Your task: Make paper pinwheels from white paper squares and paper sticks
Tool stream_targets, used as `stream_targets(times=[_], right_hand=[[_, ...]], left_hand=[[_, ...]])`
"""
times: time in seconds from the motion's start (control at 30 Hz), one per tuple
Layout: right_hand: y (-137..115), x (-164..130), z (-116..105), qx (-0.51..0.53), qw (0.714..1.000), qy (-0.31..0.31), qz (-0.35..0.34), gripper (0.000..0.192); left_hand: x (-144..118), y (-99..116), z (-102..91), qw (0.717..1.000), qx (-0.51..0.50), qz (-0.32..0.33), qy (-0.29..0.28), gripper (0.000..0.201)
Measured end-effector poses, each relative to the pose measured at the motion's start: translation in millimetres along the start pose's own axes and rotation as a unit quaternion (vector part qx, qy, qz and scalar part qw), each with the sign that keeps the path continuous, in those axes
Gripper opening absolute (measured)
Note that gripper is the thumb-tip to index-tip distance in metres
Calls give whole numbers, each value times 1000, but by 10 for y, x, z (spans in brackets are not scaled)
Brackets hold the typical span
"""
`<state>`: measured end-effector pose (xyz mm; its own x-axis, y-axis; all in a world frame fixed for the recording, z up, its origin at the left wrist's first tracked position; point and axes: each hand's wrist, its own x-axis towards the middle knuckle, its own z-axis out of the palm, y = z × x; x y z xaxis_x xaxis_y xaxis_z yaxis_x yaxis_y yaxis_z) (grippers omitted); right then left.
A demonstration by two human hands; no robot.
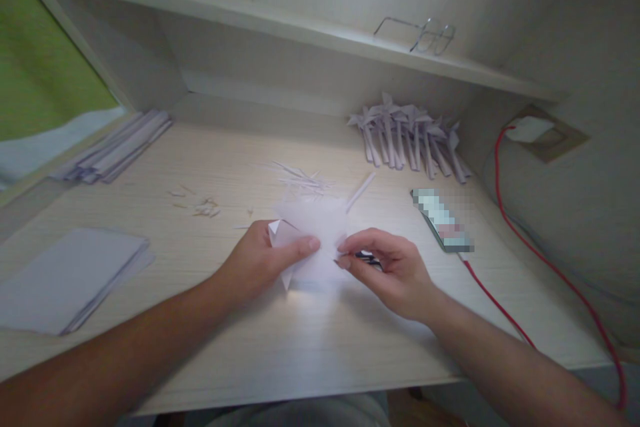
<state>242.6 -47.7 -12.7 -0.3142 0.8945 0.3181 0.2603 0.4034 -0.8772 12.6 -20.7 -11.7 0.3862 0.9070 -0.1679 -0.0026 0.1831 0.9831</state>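
A thin white sheet of paper [313, 223] with folded, pointed corners is spread between my hands above the desk. My left hand [273, 253] grips its left side, with the thumb lying flat on top. At the sheet's right edge, my right hand [387, 267] has thumb and index finger pinched together on the paper. A dark, shiny object [369, 258] shows behind those fingers; what it is, and whether the hand touches it, I cannot tell. Just beyond the sheet a narrow rolled paper stick [361, 191] points away, beside a heap of thin white paper strips [303, 179].
Several paper pinwheels [410, 130] lie at the back right. A phone [443, 219] with a red cable [497, 300] rests nearer. To the left are paper rolls [125, 145], a paper stack [80, 273] and small pale bits [205, 207]. Glasses [430, 37] sit on the shelf.
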Motion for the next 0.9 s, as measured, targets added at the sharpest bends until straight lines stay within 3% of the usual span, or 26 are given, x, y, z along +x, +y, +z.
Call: stream_targets(times=[0.23,0.33,0.43,0.57,0.67,0.77,0.83,0.9], right_hand=[[6,-6,45,63,994,61,67,11],[-33,8,11,75,994,0,75,11],[-68,38,-61,-1,997,-57,61,12],[-50,91,-114,11,994,75,73,31],[-4,98,-87,81,990,61,93,25],[26,78,-38,87,992,37,83,18],[31,68,-5,86,992,62,71,12],[27,66,29,89,989,97,70,8]], left_hand=[[15,-4,1,1000,-22,-12,9,29],[19,10,-11,999,-7,8,52,32],[20,9,-27,998,8,16,64,34],[25,-28,-22,1000,10,-22,-2,30],[31,-48,-7,998,31,-42,-46,27],[40,-30,2,1000,-20,-17,2,25],[46,-7,7,993,-103,15,56,23],[47,3,14,984,-158,37,72,22]])
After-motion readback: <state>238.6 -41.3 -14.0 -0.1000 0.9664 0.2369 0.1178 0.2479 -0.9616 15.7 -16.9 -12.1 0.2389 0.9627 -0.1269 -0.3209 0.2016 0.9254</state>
